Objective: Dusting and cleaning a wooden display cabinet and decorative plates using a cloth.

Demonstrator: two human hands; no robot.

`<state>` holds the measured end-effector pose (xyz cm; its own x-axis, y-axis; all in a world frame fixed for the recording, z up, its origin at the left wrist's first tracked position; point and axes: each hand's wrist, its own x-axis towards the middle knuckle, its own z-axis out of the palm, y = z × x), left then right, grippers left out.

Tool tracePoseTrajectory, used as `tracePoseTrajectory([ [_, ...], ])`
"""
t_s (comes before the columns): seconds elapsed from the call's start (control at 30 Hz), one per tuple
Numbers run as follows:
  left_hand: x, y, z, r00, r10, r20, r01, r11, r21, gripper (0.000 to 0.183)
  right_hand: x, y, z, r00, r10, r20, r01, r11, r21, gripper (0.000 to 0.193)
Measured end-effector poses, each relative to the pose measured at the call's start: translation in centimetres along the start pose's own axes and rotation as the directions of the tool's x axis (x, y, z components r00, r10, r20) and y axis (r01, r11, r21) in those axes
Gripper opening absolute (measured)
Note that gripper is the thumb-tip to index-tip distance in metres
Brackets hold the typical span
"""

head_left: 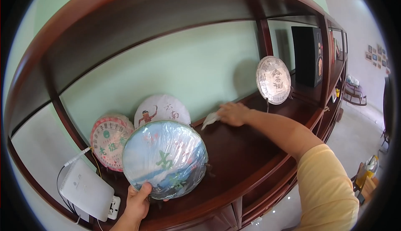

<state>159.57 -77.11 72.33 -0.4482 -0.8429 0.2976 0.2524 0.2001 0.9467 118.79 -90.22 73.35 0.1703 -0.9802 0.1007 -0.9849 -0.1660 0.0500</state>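
My left hand (139, 201) grips the lower edge of a round tea cake (165, 160) in clear plastic with a blue and white wrapper, thumb on its front. The tea cake is tilted up above the shelf board. Farther back, my right hand (234, 114) is closed on a crumpled white cloth (210, 120), which touches the dark wooden shelf (246, 151) near the green back wall. Behind the held tea cake stand a white-wrapped tea cake (162, 105), partly hidden, and a pink-rimmed tea cake (107, 143).
At the left, a white router (87, 185) with cables leans beside a white power strip (114, 208). Another tea cake (273, 80) stands on a small stand at the right, before a tall black box (306, 55). Shelf posts and the board above frame the compartment.
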Motion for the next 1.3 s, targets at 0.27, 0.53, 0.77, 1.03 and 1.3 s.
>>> tracePoseTrajectory([
  [0.27, 0.3, 0.5, 1.2, 1.0, -0.006, -0.015, 0.005, 0.998, -0.067, 0.034, -2.1, 3.6, 0.3, 0.846, 0.532, 0.035, -0.533, 0.839, 0.111, 0.068],
  [0.53, 0.6, 0.8, 0.9, 0.999, -0.044, -0.02, 0.043, 0.997, -0.059, 0.035, -7.7, 0.6, 0.4, 0.968, 0.247, 0.05, -0.252, 0.955, 0.155, 0.07],
  [0.77, 0.3, 1.0, 0.9, 0.999, -0.034, 0.029, 0.035, 0.999, -0.037, 0.036, -15.0, -5.7, -0.7, 0.966, -0.254, -0.044, 0.252, 0.893, 0.373, 0.053],
  [1.03, -0.1, 1.0, 1.0, 0.999, -0.05, 0.013, 0.051, 0.998, -0.026, 0.037, -19.8, 1.8, -0.1, 0.966, 0.126, -0.228, -0.087, 0.981, 0.174, 0.034],
  [1.3, 0.3, 0.8, 0.8, 0.999, -0.039, -0.009, 0.039, 0.999, -0.004, 0.041, -12.5, -8.5, -0.1, 0.98, 0.008, -0.197, 0.026, 0.986, 0.167, 0.055],
])
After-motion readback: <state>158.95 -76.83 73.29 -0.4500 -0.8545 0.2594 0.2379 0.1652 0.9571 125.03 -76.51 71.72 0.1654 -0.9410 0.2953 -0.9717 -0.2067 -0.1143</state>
